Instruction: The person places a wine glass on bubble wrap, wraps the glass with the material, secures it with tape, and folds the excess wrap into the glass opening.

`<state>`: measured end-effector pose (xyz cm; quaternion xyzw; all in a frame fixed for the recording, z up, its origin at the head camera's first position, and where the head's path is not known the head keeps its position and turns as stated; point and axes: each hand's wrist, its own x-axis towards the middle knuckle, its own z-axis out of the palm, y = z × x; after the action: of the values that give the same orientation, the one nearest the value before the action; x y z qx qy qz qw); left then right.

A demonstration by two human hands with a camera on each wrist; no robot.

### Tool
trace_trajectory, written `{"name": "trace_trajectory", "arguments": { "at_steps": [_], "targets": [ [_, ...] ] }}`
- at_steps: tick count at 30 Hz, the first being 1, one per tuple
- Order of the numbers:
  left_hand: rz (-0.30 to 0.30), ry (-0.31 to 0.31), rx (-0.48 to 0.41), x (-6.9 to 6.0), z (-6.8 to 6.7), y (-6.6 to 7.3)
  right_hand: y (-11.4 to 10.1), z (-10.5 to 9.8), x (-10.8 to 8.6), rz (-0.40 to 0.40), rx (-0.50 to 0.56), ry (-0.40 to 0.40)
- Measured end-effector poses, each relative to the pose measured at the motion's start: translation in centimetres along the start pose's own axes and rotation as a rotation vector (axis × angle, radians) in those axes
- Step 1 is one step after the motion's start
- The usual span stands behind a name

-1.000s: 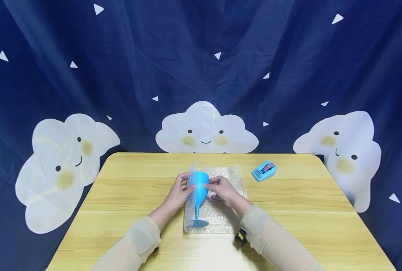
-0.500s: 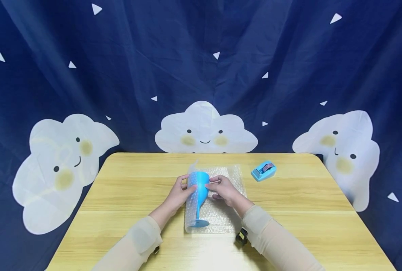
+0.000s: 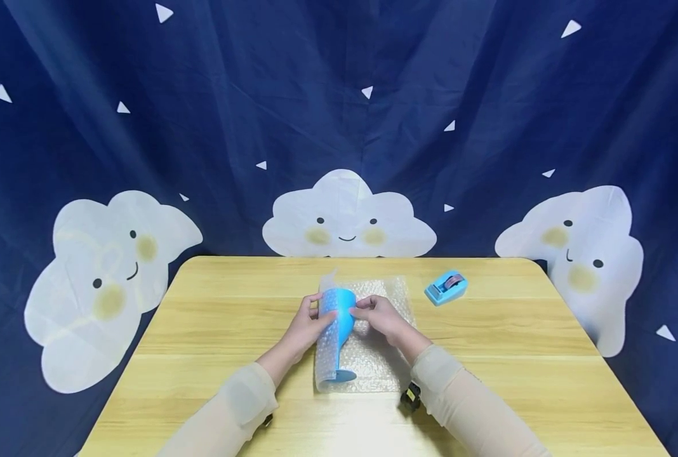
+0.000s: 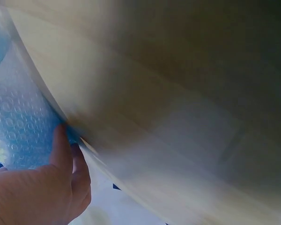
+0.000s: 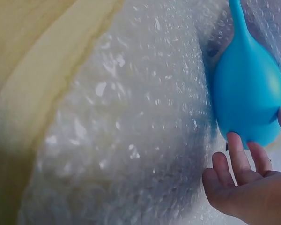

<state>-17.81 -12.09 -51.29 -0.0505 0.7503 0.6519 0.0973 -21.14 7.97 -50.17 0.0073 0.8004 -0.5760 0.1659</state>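
A blue goblet (image 3: 346, 317) lies on a sheet of bubble wrap (image 3: 373, 362), its bowl toward the back and its round foot toward the front. The wrap's left edge is folded over the goblet's left side. My left hand (image 3: 303, 327) grips the folded wrap and the bowl under it, thumb on top; in the left wrist view its fingers press the bubble wrap (image 4: 18, 122). At the bowl's right side, my right hand (image 3: 381, 317) holds the goblet between thumb and fingers. The right wrist view shows its fingertips on the bowl of the goblet (image 5: 248, 93).
A blue tape dispenser (image 3: 446, 288) stands at the back right of the wooden table (image 3: 230, 317). Behind the table hangs a dark blue curtain (image 3: 316, 95) with clouds and triangles. A small black object (image 3: 411, 397) shows beside the right sleeve.
The goblet, the folded wrap and both hands have shifted slightly to the right. The fold now covers more of the stem. Both hands keep their hold.
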Motion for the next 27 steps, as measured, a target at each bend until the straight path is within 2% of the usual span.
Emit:
{"name": "trace_trajectory", "arguments": {
  "at_steps": [13,27],
  "targets": [
    [0.019,-0.021,0.046,-0.21,0.23,0.28,-0.18,-0.46,-0.07,0.015,0.052,-0.037],
    [0.097,-0.018,0.104,-0.26,0.63,0.58,-0.25,-0.60,0.11,0.035,0.110,-0.064]
  ]
}}
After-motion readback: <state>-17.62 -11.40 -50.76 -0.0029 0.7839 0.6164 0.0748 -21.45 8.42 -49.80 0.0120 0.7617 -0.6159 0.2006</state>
